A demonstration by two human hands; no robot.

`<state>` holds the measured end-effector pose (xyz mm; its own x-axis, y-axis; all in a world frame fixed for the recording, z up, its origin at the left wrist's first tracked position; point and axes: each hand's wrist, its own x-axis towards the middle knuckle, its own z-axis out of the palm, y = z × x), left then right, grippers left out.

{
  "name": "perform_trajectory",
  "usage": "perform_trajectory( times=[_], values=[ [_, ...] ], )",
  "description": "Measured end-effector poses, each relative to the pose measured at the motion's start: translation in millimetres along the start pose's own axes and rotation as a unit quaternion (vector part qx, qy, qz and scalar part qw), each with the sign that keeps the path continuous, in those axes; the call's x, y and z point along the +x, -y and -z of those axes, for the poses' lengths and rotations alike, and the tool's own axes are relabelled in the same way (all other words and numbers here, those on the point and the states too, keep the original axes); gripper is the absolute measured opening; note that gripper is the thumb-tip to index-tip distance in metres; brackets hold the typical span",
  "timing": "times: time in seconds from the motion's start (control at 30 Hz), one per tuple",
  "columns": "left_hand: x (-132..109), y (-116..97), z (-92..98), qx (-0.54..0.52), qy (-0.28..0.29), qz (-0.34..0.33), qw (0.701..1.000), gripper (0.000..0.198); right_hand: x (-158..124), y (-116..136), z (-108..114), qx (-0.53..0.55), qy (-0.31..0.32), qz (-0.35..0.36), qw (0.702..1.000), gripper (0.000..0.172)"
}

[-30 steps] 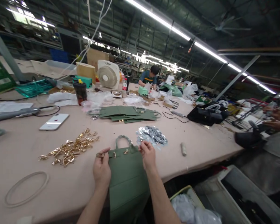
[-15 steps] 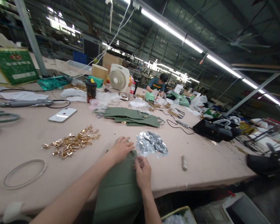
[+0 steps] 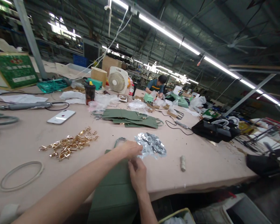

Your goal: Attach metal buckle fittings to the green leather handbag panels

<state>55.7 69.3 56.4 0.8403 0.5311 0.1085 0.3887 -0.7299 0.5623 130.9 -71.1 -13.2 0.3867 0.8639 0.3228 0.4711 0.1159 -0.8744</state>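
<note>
A green handbag [image 3: 114, 186] lies at the table's near edge and hangs partly over it. Its grey-wrapped handle [image 3: 118, 140] points away from me. My left hand [image 3: 130, 148] reaches across the bag's top, fingertips turned down at the edge of a pile of small silver pieces [image 3: 150, 143]; its fingers are hidden behind the back of the hand. Just below it, my right hand [image 3: 136, 172] is curled in a pinch at the bag's top edge, and what it holds is too small to name. A heap of gold metal fittings [image 3: 68, 144] lies to the left.
On the pink table [image 3: 200, 161] lie a white phone [image 3: 61, 116], a pale ring [image 3: 21, 175], flat green bag panels [image 3: 130, 117], a small grey cylinder [image 3: 182, 162], a black bag [image 3: 214, 130] and a fan [image 3: 118, 81]. A person [image 3: 156, 85] works at the far end.
My left hand let go of the bag's left side, crossed over its top and now reaches the silver pile. My right hand dropped lower on the bag. The view turned slightly left.
</note>
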Motion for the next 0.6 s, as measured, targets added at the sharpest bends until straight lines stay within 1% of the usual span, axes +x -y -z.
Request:
perform_trajectory(
  times=[0.1, 0.17, 0.23, 0.3, 0.37, 0.4, 0.5, 0.6],
  values=[
    [-4.3, -9.8, -3.8, -0.011, -0.012, 0.002, 1.000, 0.033, 6.8, 0.6, 0.9, -0.005, 0.002, 0.006, 1.000, 0.018],
    [-8.1, -10.8, -2.8, -0.021, -0.018, 0.003, 1.000, 0.039, 13.1, -3.6, 1.6, -0.005, -0.017, -0.004, 1.000, 0.021],
    [-12.4, -6.6, 0.4, -0.021, -0.032, 0.018, 0.999, 0.038, 19.3, -10.1, 2.0, -0.008, -0.050, -0.022, 0.998, 0.023],
    [-18.4, 2.0, 4.3, -0.003, -0.051, 0.055, 0.997, 0.031, 24.3, -16.6, 2.1, -0.007, -0.078, -0.051, 0.996, 0.024],
    [-26.5, 13.1, 7.2, 0.030, -0.067, 0.101, 0.992, 0.022, 28.1, -21.2, 2.1, 0.007, -0.081, -0.091, 0.993, 0.025],
    [-31.1, 18.8, 7.8, 0.048, -0.069, 0.122, 0.989, 0.023, 29.5, -22.7, 2.3, 0.017, -0.075, -0.111, 0.991, 0.025],
    [-42.7, 33.0, 6.2, 0.087, -0.044, 0.163, 0.982, 0.045, 31.9, -24.5, 3.2, 0.048, -0.053, -0.151, 0.986, 0.028],
    [-45.2, 39.4, 0.9, 0.106, -0.009, 0.184, 0.977, 0.066, 31.8, -24.3, 4.4, 0.056, -0.049, -0.152, 0.986, 0.029]
  ],
)
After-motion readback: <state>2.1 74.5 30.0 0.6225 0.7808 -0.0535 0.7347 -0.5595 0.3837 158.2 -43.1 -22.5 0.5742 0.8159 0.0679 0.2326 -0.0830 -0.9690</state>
